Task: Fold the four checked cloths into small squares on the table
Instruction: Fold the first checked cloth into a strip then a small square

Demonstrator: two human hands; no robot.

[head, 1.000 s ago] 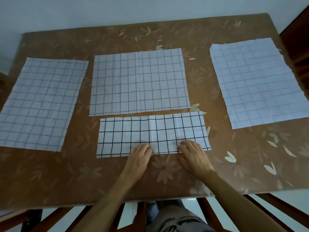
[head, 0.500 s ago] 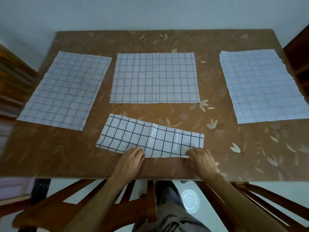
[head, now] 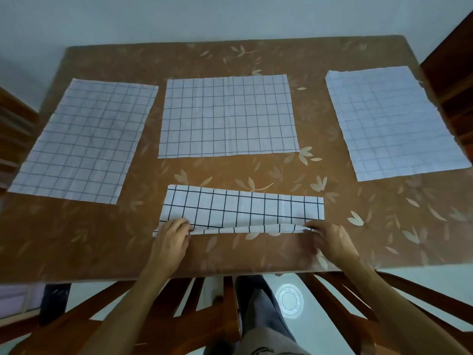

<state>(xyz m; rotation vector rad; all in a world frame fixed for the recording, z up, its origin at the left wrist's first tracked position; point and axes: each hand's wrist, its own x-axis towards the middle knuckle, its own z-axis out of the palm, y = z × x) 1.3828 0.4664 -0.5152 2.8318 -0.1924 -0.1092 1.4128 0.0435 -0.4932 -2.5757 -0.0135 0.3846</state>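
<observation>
Cloth in work: the bold-checked cloth lies nearest you, a long strip running left to right on the counter, close to its near edge so you can reach both ends without stretching.
Left hand: your left hand pinches the near left corner of that strip, fingers over the top and lifting the near edge slightly.
Right hand: your right hand grips the near right corner the same way; the fabric peaks up just beside your fingertips.
Why both ends: holding the two corners keeps the near edge taut and straight, so it should travel over as one line instead of sagging in the middle.
Near edge: it is raised off the counter between your hands, while the far edge lies flat as the anchor.
Likely step: you seem to be starting another lengthwise fold away from you; that is a reading, not something shown.
Waiting cloths: the left cloth, the middle cloth and the right cloth lie flat and fully open, well apart from one another, which leaves each its own folding space.
Progress: early; none of the four is a small square yet.
Watch: line the raised edge up with the checks before you press it down.
</observation>
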